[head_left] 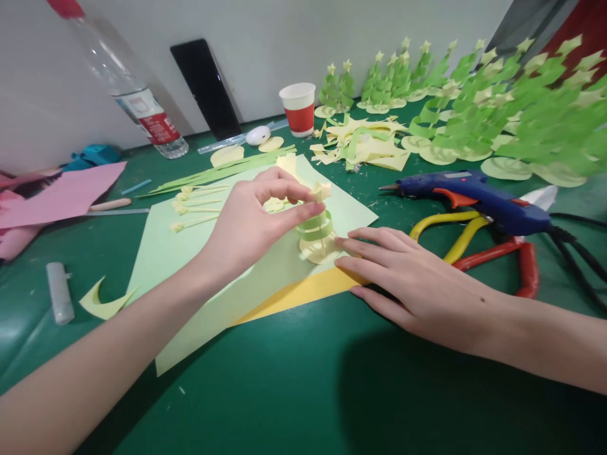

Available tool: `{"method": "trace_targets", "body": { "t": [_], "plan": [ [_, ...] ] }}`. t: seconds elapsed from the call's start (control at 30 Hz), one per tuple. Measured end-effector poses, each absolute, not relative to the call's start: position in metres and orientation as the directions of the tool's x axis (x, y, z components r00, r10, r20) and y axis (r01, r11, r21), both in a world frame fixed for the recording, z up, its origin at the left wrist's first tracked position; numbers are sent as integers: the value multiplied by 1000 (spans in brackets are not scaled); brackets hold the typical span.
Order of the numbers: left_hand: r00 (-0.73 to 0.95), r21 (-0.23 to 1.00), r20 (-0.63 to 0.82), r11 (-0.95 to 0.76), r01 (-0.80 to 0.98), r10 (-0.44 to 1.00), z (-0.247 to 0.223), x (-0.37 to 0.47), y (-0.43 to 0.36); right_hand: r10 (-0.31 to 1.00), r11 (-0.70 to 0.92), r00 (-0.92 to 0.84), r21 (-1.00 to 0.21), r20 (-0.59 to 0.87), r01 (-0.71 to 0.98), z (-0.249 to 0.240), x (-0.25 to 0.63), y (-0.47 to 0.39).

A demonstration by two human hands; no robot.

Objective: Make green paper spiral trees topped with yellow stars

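Tree (313,235) stands upright on the pale green sheet (256,281), its top pinched between the fingers of my left hand (246,221); my right hand (393,278) lies flat, fingers slightly apart, beside the base (313,254). I'd pinch lightly, sparing the curled paper, and steady the base squarely.

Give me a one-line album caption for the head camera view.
Left hand pinching a paper tree near its top, right hand resting by the round base, similar trees standing beyond.
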State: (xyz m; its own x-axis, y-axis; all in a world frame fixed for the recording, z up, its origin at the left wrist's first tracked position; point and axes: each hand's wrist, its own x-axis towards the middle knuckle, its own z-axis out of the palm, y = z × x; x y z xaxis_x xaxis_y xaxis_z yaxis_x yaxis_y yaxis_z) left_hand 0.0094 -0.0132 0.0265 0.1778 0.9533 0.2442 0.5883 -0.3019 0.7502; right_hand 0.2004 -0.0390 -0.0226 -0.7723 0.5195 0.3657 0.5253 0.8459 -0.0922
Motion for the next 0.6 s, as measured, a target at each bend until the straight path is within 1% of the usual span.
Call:
{"method": "trace_targets", "body": {
  "t": [0.17, 0.43, 0.6],
  "plan": [
    [180, 740, 242, -301, 601, 954, 28, 10, -15, 521, 844, -771, -85, 366, 529, -25, 199, -39],
    [204, 688, 288, -350, 635, 936, 29, 11, -14, 546, 834, -776, -113, 317, 541, -23, 200, -40],
    [206, 666, 339, -389, 637, 918, 25, 11, -12, 555, 828, -766, -123, 323, 548, -23, 199, -41]
  ]
}}
